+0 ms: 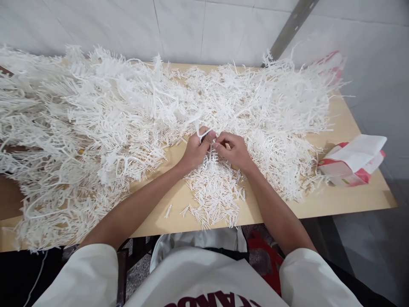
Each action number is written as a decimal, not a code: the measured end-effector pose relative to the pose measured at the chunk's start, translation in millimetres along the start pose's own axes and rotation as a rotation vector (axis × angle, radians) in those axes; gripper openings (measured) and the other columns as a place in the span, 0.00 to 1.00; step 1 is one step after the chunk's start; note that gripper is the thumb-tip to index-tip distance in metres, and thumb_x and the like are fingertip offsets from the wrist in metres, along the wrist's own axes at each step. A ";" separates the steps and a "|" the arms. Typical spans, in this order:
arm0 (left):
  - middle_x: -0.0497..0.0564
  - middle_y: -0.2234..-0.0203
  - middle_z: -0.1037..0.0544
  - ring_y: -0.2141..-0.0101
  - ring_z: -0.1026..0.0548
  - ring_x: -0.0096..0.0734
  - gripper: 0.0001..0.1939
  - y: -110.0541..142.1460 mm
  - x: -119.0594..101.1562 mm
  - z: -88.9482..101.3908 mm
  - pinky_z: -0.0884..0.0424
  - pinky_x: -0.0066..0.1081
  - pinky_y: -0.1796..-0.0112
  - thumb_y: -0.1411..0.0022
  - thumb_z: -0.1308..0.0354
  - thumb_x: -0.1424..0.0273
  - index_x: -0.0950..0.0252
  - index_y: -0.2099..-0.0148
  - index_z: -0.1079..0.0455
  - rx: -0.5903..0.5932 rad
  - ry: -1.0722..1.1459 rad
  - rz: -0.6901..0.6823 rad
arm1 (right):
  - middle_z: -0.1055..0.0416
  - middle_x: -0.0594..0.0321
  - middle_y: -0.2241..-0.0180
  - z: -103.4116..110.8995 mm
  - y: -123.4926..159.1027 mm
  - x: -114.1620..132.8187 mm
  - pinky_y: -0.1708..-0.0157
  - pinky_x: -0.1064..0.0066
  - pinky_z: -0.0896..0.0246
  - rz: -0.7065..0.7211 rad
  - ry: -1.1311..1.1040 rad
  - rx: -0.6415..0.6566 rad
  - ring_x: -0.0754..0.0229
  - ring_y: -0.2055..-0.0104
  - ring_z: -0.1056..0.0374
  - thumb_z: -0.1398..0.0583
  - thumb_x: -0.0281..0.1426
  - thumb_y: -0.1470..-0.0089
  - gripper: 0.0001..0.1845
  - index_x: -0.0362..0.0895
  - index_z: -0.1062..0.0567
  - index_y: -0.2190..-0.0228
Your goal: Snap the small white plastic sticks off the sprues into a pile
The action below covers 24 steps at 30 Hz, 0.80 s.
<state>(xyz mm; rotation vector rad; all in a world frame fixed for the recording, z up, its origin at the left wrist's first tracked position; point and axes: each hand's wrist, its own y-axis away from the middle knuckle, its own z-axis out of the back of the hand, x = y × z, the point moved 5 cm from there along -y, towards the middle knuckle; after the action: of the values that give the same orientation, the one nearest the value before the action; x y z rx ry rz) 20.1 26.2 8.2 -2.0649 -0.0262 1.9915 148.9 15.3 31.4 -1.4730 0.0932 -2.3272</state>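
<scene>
My left hand [198,148] is closed, thumb and fingers pinching a branched white plastic sprue [199,127] whose thicker stem sticks up above the fingers. Close beside it, my right hand [232,149] pinches at the same sprue, thumb and forefinger pressed together near the left thumb. What exactly lies between the right fingertips is too small to make out. Under both hands spreads a small heap of short, loose white plastic pieces [217,192], reaching toward the table's front edge.
Large tangled piles of white branched sprues [105,111] cover the left and back of the wooden table [345,200]; another pile [281,106] lies at right. A red-and-white tissue pack [348,164] sits near the right edge. A tiled wall [182,30] stands behind.
</scene>
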 end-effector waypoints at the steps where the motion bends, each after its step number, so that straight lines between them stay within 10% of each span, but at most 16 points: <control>1: 0.43 0.81 0.37 0.79 0.37 0.19 0.18 0.5 -0.5 -0.1 0.38 0.23 0.76 0.37 0.48 0.53 0.63 0.68 0.37 0.002 -0.018 -0.009 | 0.36 0.70 0.79 0.7 0.4 1.4 0.74 0.73 0.48 0.018 0.016 -0.025 0.70 0.77 0.44 0.39 0.34 0.48 0.11 0.44 0.30 0.78; 10: 0.45 0.77 0.34 0.76 0.37 0.21 0.18 0.9 -5.0 3.4 0.38 0.25 0.73 0.37 0.49 0.52 0.62 0.68 0.36 -0.061 -0.057 -0.018 | 0.27 0.66 0.72 -6.3 0.0 -11.8 0.70 0.71 0.36 -0.227 -0.293 0.050 0.67 0.71 0.34 0.35 0.42 0.51 0.13 0.45 0.25 0.68; 24: 0.43 0.80 0.37 0.78 0.39 0.21 0.18 -1.4 1.8 0.1 0.42 0.25 0.75 0.42 0.42 0.51 0.61 0.64 0.36 -0.018 -0.029 0.056 | 0.28 0.67 0.67 11.7 0.8 -8.2 0.60 0.68 0.35 -0.098 -0.193 -0.354 0.64 0.63 0.31 0.35 0.42 0.51 0.12 0.50 0.28 0.66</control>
<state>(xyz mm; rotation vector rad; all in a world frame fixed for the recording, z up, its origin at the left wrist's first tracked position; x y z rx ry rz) 20.4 27.9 6.8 -2.0695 0.0079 2.0608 162.5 19.1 29.3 -1.9028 0.4066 -2.3161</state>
